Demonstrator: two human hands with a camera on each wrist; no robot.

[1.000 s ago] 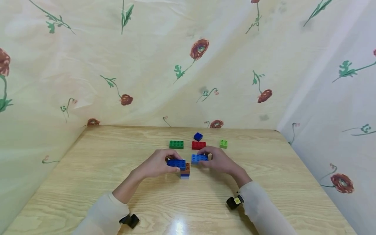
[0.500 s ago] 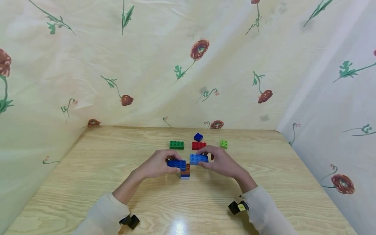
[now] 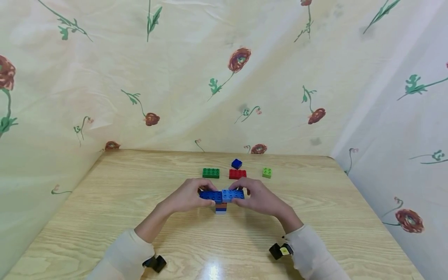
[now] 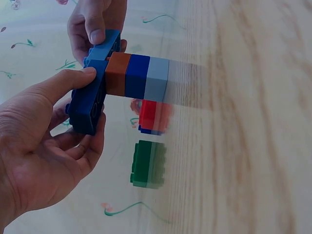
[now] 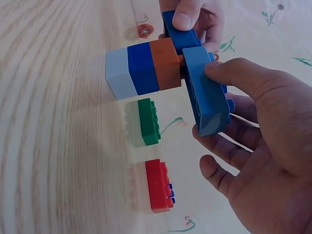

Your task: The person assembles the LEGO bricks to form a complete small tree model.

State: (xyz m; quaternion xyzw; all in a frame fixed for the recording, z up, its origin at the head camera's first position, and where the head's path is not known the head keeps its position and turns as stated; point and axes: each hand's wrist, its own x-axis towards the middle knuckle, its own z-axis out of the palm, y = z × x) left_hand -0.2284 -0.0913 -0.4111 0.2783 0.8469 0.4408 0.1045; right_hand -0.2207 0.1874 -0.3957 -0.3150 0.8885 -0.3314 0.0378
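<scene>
A small stack stands upright on the wooden table: a pale blue brick [image 4: 157, 80] at the bottom, a blue brick [image 4: 137, 76] in the middle, an orange brick [image 4: 117, 74] on top. My left hand [image 3: 189, 195] pinches a long dark blue brick [image 3: 210, 196], which sits on the orange one and overhangs to the left. Between thumb and fingers, my right hand [image 3: 261, 196] holds a long light blue brick [image 3: 232, 195] end to end with the dark blue one. In the right wrist view it tilts slightly, with an orange stud showing in a narrow gap beneath.
Behind the stack lie a green brick [image 3: 211, 173], a red brick [image 3: 237, 174], a small blue brick [image 3: 237, 163] and a lime green brick [image 3: 267, 172]. Flower-patterned cloth [image 3: 182, 97] hangs along the table's back and sides.
My right hand has brought the light blue brick left and toward me, over the orange brick and up against the dark blue one. The left hand has stayed in place.
</scene>
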